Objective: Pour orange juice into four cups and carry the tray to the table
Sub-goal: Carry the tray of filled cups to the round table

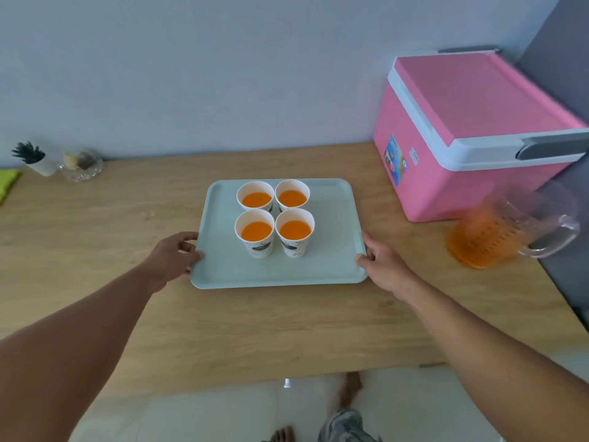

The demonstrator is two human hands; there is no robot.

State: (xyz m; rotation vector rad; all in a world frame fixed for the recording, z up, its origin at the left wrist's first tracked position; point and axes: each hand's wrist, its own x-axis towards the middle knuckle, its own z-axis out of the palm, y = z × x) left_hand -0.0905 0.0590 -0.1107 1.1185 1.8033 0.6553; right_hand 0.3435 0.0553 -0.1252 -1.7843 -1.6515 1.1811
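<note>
A pale green tray (331, 218) lies on the wooden counter (127, 237). Several white paper cups stand on it in a square, each holding orange juice; the front left cup (256, 234) and front right cup (294, 232) are nearest me. My left hand (175, 255) grips the tray's left edge, thumb on the rim and fingers curled under. My right hand (381, 261) grips the right edge the same way. A clear plastic pitcher (506, 231) with some orange juice in it stands at the counter's right end, blurred.
A pink cooler box (471, 132) with a white rim fills the back right corner. At the back left stand a small potted plant (33, 157) and a glass dish (81, 165), with a green cloth (8, 183) at the edge. The wall is close behind.
</note>
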